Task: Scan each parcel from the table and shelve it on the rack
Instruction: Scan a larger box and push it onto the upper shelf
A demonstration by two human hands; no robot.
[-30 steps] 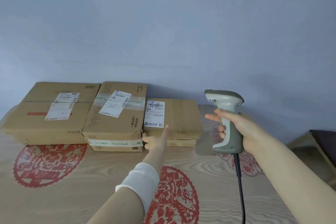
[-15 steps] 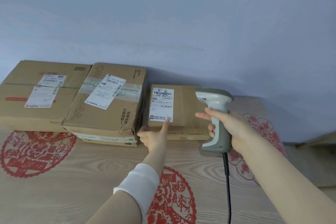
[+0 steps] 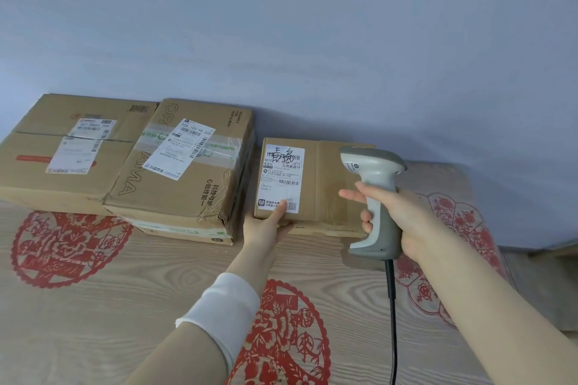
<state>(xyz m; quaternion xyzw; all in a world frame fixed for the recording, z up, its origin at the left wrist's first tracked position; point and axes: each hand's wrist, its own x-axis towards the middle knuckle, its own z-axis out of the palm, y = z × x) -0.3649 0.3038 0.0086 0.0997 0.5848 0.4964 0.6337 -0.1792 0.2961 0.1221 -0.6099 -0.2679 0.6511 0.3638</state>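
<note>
On the table [image 3: 93, 316], left hand [image 3: 265, 226] grips parcel [image 3: 327, 178], right hand [image 3: 403, 216] holds scanner [image 3: 373, 167].

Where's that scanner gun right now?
In the head view, right of centre: the right hand grips the scanner over the table, in front of the right end of the small parcel.
</note>
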